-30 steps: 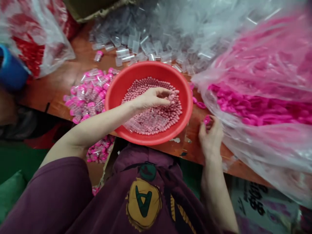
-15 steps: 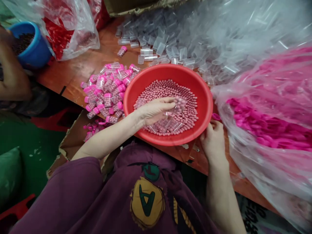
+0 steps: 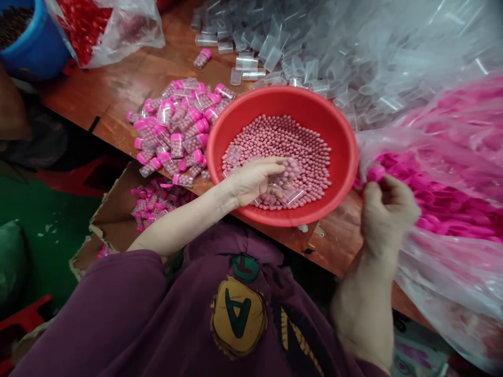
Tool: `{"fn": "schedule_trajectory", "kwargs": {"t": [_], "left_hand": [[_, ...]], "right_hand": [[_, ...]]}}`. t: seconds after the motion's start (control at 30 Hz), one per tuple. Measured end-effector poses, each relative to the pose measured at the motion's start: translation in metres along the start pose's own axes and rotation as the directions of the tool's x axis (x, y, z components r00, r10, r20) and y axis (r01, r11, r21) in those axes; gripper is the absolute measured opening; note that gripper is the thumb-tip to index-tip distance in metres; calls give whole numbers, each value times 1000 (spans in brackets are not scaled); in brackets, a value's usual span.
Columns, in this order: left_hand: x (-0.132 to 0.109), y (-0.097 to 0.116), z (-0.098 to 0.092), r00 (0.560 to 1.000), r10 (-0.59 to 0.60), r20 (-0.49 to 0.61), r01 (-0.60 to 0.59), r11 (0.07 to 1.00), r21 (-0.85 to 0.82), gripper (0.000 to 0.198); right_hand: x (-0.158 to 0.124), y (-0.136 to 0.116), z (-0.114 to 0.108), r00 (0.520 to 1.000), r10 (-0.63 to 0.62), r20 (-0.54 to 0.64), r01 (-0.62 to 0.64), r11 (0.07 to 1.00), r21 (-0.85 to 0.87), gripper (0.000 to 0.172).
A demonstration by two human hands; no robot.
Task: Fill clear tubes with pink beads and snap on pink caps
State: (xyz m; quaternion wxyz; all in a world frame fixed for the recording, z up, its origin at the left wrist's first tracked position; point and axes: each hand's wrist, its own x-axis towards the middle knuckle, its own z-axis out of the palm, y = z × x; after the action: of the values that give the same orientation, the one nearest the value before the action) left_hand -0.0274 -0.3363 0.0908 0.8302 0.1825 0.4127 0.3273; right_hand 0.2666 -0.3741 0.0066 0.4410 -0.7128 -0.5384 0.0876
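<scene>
Two-handed work seen from above

The left hand (image 3: pixel 255 180) lay palm down in a red plastic basin (image 3: pixel 283 99), resting over a layer of pink beads (image 3: pixel 302 141), with its fingertips against a clear vial (image 3: pixel 290 172); whether it gripped that vial could not be told. The right hand (image 3: pixel 387 214), well apart from the left, pinched a pink cap (image 3: pixel 375 174) between thumb and fingers at the edge of a clear plastic bag (image 3: pixel 444 262) heaped with further pink caps (image 3: pixel 436 204). The work in hand was thus divided, with the vial among the beads at the left hand and the cap at the right, the two not yet brought together. To the left of the left hand, capped vials (image 3: pixel 176 131) formed a heap on a wooden bench (image 3: pixel 118 78). Below that hand, an open cardboard box (image 3: pixel 112 230) held more capped vials (image 3: pixel 157 201). Ahead of both hands lay a spread of loose, empty clear vials (image 3: pixel 251 63). Far ahead of the left hand stood a blue bucket (image 3: pixel 31 44) of dark granules, beside a clear bag (image 3: pixel 106 31) of red pieces. Between the forearms lay a purple sweatshirt (image 3: pixel 236 314)
</scene>
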Motion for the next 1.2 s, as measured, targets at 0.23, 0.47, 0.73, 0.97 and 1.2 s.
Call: {"fn": "schedule_trajectory", "kwargs": {"t": [0.23, 0.47, 0.73, 0.97, 1.2], "left_hand": [[6, -13, -1, 997, -30, 68, 39, 990, -135, 23], [10, -16, -7, 1000, -7, 17, 10, 985, -174, 21], [5, -15, -3, 999, 14, 29, -7, 974, -228, 17], [2, -13, 0, 1000, -12, -7, 10, 982, -188, 14], [3, -16, -1, 1000, -12, 21, 14, 995, -97, 11]], "right_hand": [[-11, -96, 20, 914, -325, 242, 223, 902, 368, 22], [-9, -89, 36, 933, -271, 237, 182, 922, 341, 29], [-11, -90, 39, 876, -226, 426, 50, 921, 386, 40], [-9, -97, 33, 901, -333, 279, 230, 910, 344, 30], [-6, -102, 27, 845, -425, 324, 298, 878, 375, 20]]}}
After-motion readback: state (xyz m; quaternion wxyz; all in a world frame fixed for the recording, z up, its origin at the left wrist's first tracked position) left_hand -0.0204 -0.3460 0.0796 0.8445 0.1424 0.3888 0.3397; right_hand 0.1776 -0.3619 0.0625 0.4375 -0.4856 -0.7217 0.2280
